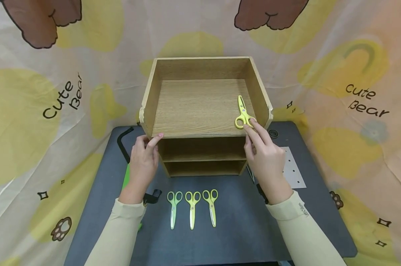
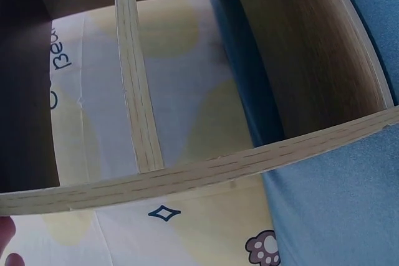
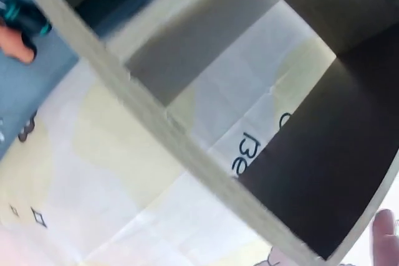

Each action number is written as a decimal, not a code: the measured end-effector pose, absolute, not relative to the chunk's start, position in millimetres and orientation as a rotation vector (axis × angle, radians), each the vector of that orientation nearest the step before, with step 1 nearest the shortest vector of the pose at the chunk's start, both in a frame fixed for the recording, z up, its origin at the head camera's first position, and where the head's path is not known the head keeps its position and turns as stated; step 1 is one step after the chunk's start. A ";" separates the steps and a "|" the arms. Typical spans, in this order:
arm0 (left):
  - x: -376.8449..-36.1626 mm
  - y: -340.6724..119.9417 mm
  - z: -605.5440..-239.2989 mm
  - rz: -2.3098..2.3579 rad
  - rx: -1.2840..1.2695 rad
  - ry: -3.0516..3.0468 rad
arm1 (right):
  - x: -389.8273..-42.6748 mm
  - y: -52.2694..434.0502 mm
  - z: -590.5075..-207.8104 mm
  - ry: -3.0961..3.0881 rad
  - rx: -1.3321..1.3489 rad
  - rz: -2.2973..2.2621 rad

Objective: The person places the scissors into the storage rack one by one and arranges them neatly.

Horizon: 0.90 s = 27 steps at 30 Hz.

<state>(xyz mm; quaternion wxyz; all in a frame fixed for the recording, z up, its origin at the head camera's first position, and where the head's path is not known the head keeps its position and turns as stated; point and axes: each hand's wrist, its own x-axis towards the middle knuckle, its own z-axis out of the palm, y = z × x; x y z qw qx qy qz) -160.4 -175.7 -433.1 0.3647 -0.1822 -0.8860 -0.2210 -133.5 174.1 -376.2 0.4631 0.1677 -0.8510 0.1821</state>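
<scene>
A wooden three-tier shelf [image 1: 203, 111] stands at the back of the dark table [image 1: 240, 229]. A yellow pair of scissors [image 1: 243, 112] lies in its top tray, near the right wall. My right hand [image 1: 258, 142] reaches up with straight fingers, and the index fingertip touches the scissors' handle loops. My left hand [image 1: 147, 147] rests its fingers on the shelf's front left corner. In a row on the table in front lie three more yellow-green scissors [image 1: 192, 208]. Both wrist views show only shelf boards [image 2: 143, 116] and cloth; the right wrist view catches a fingertip [image 3: 386, 228].
A printed bear cloth [image 1: 54, 103] hangs behind and around the table. A black bent bar [image 1: 122, 142] and a green object [image 1: 128, 177] lie at the left, a black clip [image 1: 152, 195] by my left wrist. A white perforated plate [image 1: 291, 168] sits at the right.
</scene>
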 end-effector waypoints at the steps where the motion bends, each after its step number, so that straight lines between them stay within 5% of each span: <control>1: -160.3 -175.6 -432.8 -0.568 -0.470 -2.280 | -129.5 171.8 -378.7 -2.043 0.436 0.474; 9: -158.5 -175.8 -431.2 -0.584 -0.456 -2.289 | -98.1 134.0 -451.4 -2.159 0.536 0.717; 16: -159.1 -176.6 -430.3 -0.584 -0.468 -2.302 | -81.3 109.9 -521.7 -2.672 0.260 0.897; 27: -159.5 -176.3 -432.0 -0.576 -0.467 -2.284 | -69.9 88.9 -575.8 -3.020 0.123 0.844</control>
